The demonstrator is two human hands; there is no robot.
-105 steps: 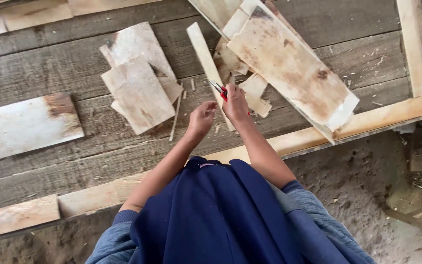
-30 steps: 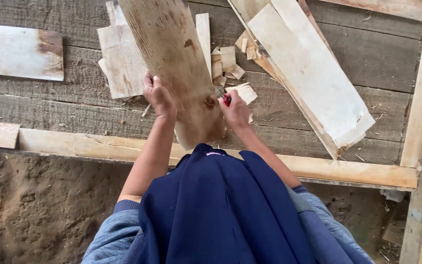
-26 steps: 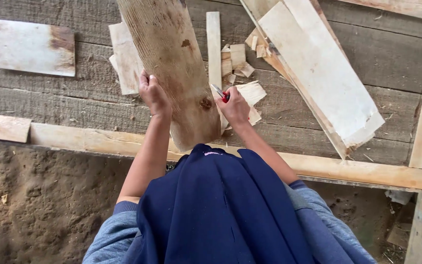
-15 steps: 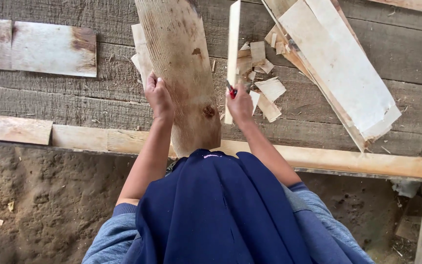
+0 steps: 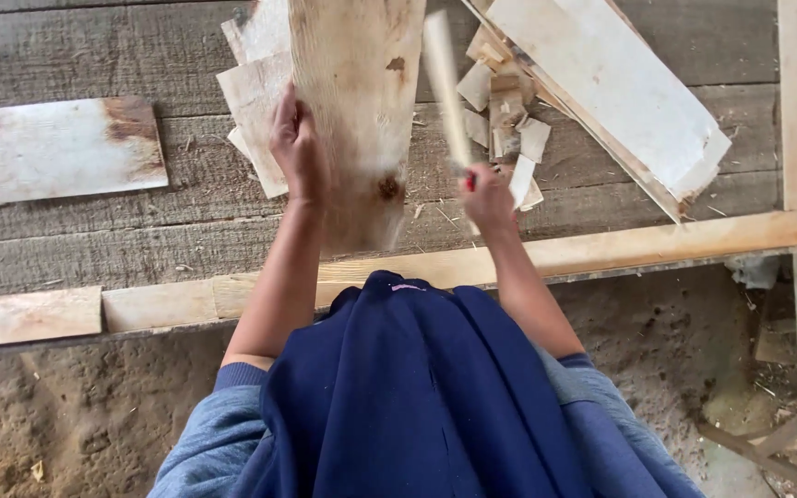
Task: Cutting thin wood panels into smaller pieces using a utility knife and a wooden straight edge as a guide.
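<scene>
Board: a wide pale plank (image 5: 357, 111) with a dark knot, tilted up off the grey plank floor (image 5: 94, 249), centre far.
Left hand (image 5: 297, 148): grip clenched on the plank's left edge.
Right hand (image 5: 486, 198): grip closed round a blurred light stick (image 5: 445, 88) with a red end.
Surroundings: wood offcuts (image 5: 509, 129) just right; a long pale beam (image 5: 657, 244) near.

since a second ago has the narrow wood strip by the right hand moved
Yes. The narrow strip lay flat on the grey floor planks; now the right hand holds it raised and motion-blurred, beside the wide board that the left hand steadies.
</scene>
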